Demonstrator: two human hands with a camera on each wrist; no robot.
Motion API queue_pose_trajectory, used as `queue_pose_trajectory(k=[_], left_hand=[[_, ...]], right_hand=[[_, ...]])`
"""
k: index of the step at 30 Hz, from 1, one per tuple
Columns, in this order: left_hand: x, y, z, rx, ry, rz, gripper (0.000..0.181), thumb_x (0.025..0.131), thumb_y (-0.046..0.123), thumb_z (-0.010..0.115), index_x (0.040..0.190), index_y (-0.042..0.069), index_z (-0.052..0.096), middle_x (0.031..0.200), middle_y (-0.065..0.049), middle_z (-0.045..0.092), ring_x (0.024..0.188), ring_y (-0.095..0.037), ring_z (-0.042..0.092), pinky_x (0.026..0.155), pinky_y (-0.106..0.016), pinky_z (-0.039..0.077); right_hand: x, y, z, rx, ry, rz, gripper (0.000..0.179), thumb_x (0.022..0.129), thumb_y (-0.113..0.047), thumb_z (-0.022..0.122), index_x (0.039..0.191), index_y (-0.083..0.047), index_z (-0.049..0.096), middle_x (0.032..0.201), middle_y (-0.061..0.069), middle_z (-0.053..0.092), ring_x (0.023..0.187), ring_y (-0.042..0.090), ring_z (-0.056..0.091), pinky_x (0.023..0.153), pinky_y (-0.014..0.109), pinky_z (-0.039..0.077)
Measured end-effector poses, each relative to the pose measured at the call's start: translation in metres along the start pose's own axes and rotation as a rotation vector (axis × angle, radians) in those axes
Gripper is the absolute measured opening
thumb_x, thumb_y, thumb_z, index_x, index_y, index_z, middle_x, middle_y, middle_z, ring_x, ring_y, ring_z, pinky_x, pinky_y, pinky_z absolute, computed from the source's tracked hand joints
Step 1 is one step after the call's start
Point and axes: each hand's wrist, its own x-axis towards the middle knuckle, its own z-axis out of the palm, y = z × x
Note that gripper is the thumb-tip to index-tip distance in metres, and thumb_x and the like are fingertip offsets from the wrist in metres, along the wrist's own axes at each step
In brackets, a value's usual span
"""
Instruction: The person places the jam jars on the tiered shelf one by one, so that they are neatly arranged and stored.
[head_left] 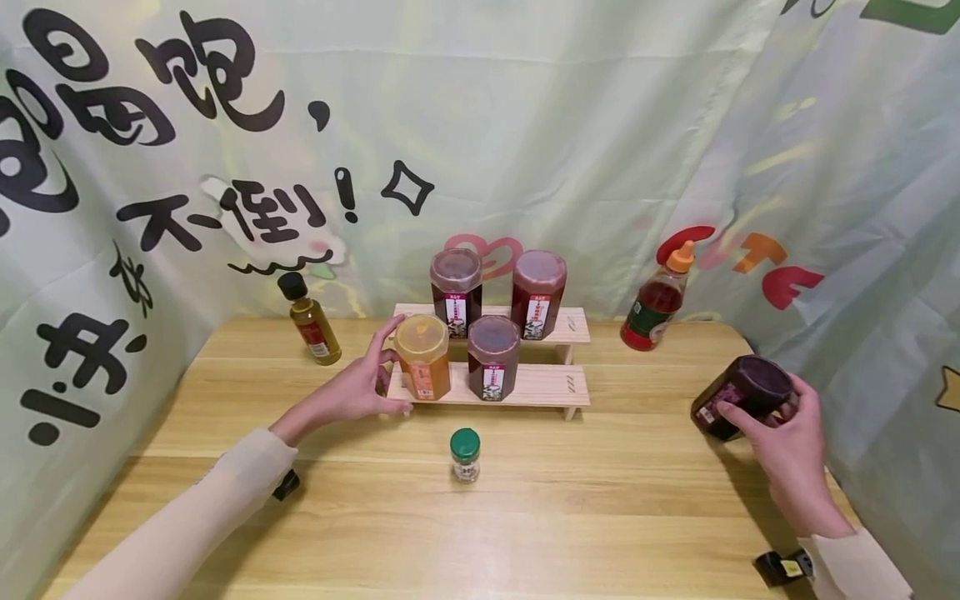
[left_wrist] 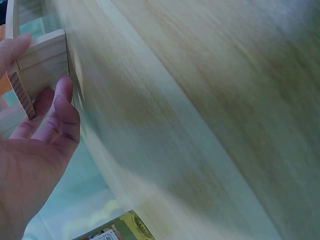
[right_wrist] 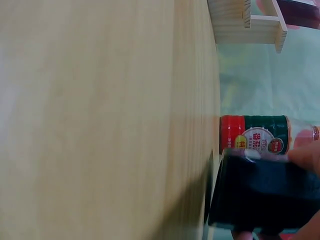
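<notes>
My left hand (head_left: 367, 379) is at the left end of a two-step wooden rack (head_left: 536, 385), its thumb at the lower step's front edge and other fingers curled by the end panel (left_wrist: 45, 65). Its index finger reaches up beside a jar of orange preserve (head_left: 424, 358). A dark purple jar (head_left: 493, 358) stands beside that one; a dark jar (head_left: 456, 292) and a red jar (head_left: 538, 293) occupy the upper step. On the right, my right hand (head_left: 798, 450) grips another dark jar (head_left: 738, 396), tilted, with its lid towards me. The tabletop hides little of it.
A green-capped spice jar (head_left: 466, 457) stands in front of the rack. An oil bottle (head_left: 311, 321) with a black cap is at the back left, a red sauce bottle (head_left: 656, 304) at the back right. Printed curtains (head_left: 585, 142) hang behind the wooden table (head_left: 600, 500).
</notes>
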Motion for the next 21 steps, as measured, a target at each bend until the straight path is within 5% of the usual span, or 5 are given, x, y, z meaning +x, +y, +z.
queue_pose_trajectory(k=[5, 9, 17, 21], left_hand=[[0.003, -0.008, -0.001, 0.007, 0.005, -0.004, 0.144, 0.079, 0.004, 0.099, 0.174, 0.034, -0.006, 0.133, -0.018, 0.069, 0.077, -0.029, 0.062, 0.057, -0.035, 0.056], [0.002, -0.005, 0.000, -0.003, 0.001, -0.003, 0.142, 0.080, 0.000, 0.097, 0.174, 0.029, -0.006, 0.134, -0.023, 0.068, 0.078, -0.032, 0.062, 0.054, -0.038, 0.057], [-0.006, 0.031, -0.005, -0.012, -0.018, 0.002, 0.134, 0.081, -0.004, 0.093, 0.173, 0.013, -0.002, 0.132, -0.026, 0.067, 0.078, -0.033, 0.062, 0.056, -0.037, 0.058], [-0.008, 0.036, -0.007, -0.013, -0.017, 0.007, 0.133, 0.082, -0.003, 0.093, 0.173, 0.012, -0.002, 0.133, -0.028, 0.067, 0.078, -0.033, 0.062, 0.055, -0.037, 0.058]], right_hand=[[-0.001, -0.003, -0.003, 0.064, -0.073, -0.023, 0.089, 0.088, 0.007, 0.087, 0.148, -0.031, 0.033, 0.108, -0.021, 0.068, 0.093, -0.004, 0.064, 0.074, 0.008, 0.051], [-0.004, -0.007, -0.003, 0.032, -0.152, -0.106, 0.090, 0.090, 0.009, 0.084, 0.148, -0.030, 0.028, 0.102, -0.021, 0.072, 0.087, -0.004, 0.068, 0.071, 0.009, 0.053], [-0.012, -0.017, 0.006, -0.146, -0.240, -0.261, 0.090, 0.089, 0.009, 0.085, 0.150, -0.030, 0.032, 0.100, -0.019, 0.073, 0.083, 0.000, 0.069, 0.069, 0.012, 0.054], [-0.017, -0.024, 0.015, -0.246, -0.290, -0.337, 0.091, 0.089, 0.006, 0.086, 0.154, -0.027, 0.031, 0.104, -0.021, 0.072, 0.086, 0.002, 0.069, 0.071, 0.014, 0.054]])
